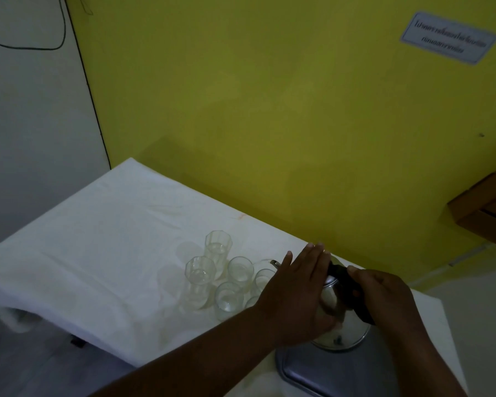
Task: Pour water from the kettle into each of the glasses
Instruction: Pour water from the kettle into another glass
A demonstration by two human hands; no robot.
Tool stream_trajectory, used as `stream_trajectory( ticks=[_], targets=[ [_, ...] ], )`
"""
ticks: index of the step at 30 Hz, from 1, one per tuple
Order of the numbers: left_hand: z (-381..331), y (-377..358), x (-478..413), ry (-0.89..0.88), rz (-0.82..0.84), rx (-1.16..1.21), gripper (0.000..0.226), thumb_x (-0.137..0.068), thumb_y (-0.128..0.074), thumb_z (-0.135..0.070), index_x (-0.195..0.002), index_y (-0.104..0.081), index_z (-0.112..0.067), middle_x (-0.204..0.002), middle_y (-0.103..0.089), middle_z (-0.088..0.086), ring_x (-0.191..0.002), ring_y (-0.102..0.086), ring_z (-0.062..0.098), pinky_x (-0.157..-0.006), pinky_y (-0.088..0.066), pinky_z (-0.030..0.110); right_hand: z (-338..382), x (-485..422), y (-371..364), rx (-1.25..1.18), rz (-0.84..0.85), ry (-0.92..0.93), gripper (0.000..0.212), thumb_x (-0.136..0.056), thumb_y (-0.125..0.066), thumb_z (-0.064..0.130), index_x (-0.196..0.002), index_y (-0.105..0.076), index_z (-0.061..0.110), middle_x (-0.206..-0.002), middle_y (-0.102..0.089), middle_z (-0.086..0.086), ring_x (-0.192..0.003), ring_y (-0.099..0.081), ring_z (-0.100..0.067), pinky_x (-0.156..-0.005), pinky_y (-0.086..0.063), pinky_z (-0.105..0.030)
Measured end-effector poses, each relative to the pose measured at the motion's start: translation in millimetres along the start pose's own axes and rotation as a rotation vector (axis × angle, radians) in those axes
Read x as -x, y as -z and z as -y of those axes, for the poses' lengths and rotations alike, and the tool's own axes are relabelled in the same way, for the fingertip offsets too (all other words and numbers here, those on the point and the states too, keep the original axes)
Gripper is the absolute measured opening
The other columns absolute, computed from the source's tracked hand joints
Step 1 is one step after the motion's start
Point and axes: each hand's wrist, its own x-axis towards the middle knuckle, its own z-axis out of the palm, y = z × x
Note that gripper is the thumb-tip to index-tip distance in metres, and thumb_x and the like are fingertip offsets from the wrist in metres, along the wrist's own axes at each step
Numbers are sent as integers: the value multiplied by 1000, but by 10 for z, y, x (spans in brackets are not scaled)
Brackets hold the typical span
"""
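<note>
**Kettle tipped toward the glasses, job part done**

The shiny silver metal kettle point(341, 333) is at the lower right of the frame, just above a grey metal tray point(307, 373). The right hand point(384, 296) has its fingers curled round the black handle point(351, 290). The left hand point(295, 290) lies flat on the kettle, fingers straight and close together. I think it is there to steady it. The small spout point(275, 263) points at the bunch of clear drinking glasses point(240, 272) in the lower middle, on the white cloth-covered table point(98, 239). Some glasses seem to hold a little water, but the picture is dim, so I cannot tell which. I think more glasses are left to fill.
</note>
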Motion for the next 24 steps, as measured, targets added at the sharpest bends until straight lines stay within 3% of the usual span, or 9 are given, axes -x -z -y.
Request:
stream_trajectory(
  ticks=[4, 6, 9, 15, 20, 24],
  targets=[
    [-9, 28, -17, -4, 12, -31, 101, -81, -70, -50, -152, -16, -1, -161, -8, 16, -149, 0, 28, -118, -8, 52, -1, 57, -48, -92, -28, -43, 41, -86, -62, 28, -51, -60, 7, -52, -58, -6, -60, -53, -27, -62, -39, -34],
    [-7, 37, -32, -14, 19, -71, 102, -81, -69, -51, -153, -15, -2, -162, -7, 16, -149, 2, 28, -118, -7, 52, -24, 82, -91, -144, -55, -72, 41, -84, -62, 29, -62, -59, -5, -62, -59, -19, -64, -55, -32, -64, -44, -45],
    [-21, 58, -42, -30, 4, -119, 102, -79, -69, -51, -152, -16, -3, -161, -9, 16, -149, 2, 28, -118, -7, 52, -40, 152, -158, -195, -101, -93, 33, -86, -58, 25, -69, -64, -1, -76, -63, -31, -76, -62, -47, -73, -51, -58],
    [-53, 77, 22, -35, -29, -167, 101, -79, -68, -52, -151, -20, -2, -161, -12, 17, -148, -2, 30, -116, -10, 55, -80, 212, -162, -248, -80, -48, 36, -90, -54, 23, -62, -58, 0, -73, -59, -32, -69, -58, -37, -64, -44, -42],
    [-53, -4, 207, -10, -7, -170, 102, -78, -66, -55, -151, -19, -3, -161, -12, 16, -149, -2, 28, -116, -14, 55, -148, 304, -151, -154, 8, 2, 40, -93, -52, 21, -71, -54, -13, -73, -54, -34, -62, -50, -32, -60, -39, -38],
    [-35, -55, 388, 12, -3, -156, 98, -80, -56, -57, -152, -19, -2, -161, -10, 16, -149, 0, 28, -116, -13, 54, -156, 372, -147, -34, 92, -11, 38, -93, -51, 27, -69, -64, 0, -64, -62, -17, -62, -57, -27, -54, -41, -30]
  ],
)
